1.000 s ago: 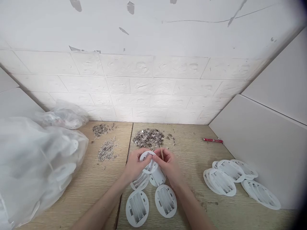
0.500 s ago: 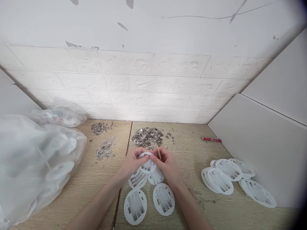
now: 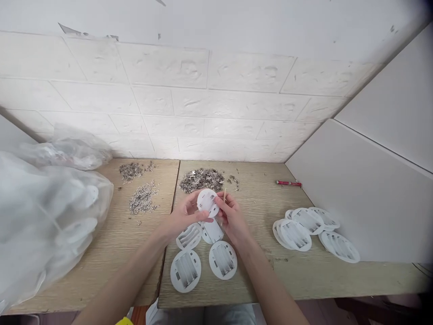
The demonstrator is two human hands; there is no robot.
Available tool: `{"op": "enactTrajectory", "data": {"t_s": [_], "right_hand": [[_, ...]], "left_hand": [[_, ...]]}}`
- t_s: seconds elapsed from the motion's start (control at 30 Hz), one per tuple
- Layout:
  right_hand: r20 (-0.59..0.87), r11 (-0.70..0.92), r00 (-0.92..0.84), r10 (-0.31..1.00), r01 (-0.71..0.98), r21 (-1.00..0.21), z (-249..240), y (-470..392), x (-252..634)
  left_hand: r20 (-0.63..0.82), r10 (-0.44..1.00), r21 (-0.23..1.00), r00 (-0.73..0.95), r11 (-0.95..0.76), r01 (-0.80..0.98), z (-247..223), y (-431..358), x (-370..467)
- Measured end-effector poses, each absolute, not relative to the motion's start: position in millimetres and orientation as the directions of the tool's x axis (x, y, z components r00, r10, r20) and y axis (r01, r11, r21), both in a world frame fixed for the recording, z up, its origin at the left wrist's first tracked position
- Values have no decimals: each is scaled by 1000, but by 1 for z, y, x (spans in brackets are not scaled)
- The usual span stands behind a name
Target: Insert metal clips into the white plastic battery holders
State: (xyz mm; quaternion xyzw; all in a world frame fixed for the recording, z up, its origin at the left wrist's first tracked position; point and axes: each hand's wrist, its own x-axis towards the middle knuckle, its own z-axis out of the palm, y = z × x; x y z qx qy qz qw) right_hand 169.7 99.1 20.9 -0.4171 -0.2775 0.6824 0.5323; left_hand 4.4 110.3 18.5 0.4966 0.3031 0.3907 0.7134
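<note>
Held up over the table is a round white battery case (image 3: 205,201), its battery slots facing me. My left hand (image 3: 182,217) grips it from the left, thumb along its lower edge. My right hand (image 3: 234,216) has its thumb on the case's right side while a thin wooden stick (image 3: 225,194) pokes up from between its fingers. Under the hands lie several more round battery cases (image 3: 186,271), among them one (image 3: 223,260) at the front right and one partly hidden (image 3: 212,231) that shows no open slots. A heap of small metal contacts (image 3: 202,179) lies just behind the hands.
Two smaller piles of metal pieces (image 3: 131,170) (image 3: 142,198) lie to the left. A large plastic bag (image 3: 50,225) with white discs stands at far left. Overlapping battery cases (image 3: 296,235) and a red pen-like tool (image 3: 288,183) are at right, near the side panel (image 3: 372,189).
The battery case has turned and tilted in my hands, and my left thumb has shifted to its lower edge. The camera view has moved, bringing the table's front edge into sight.
</note>
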Motion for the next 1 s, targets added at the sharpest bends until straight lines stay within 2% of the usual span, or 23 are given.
{"op": "enactTrajectory", "data": {"t_s": [0.1,0.17,0.23,0.3,0.37,0.47,0.63,1.0], "right_hand": [[-284,-300,-109,953,-484,-822,19,99,168],[-246,-254,-72,967,-390,-885,17,98,166],[-134,-131,2,991,-203,-970,14,97,164],[9,7,57,998,38,-999,12,97,165],[124,103,68,990,251,-963,11,97,167],[222,183,43,974,426,-886,11,96,170],[256,214,22,966,478,-852,12,95,170],[329,256,3,944,619,-742,9,92,169]], "left_hand": [[3,881,941,474,158,-300,14,112,4],[15,892,933,451,150,-328,11,113,4],[21,901,927,433,144,-347,10,116,3],[39,917,932,396,110,-346,9,119,3],[50,935,945,352,69,-319,8,121,1],[9,946,965,324,77,-251,8,121,0],[-81,940,972,333,148,-180,8,119,1],[-93,955,979,282,139,-149,12,116,8]]}}
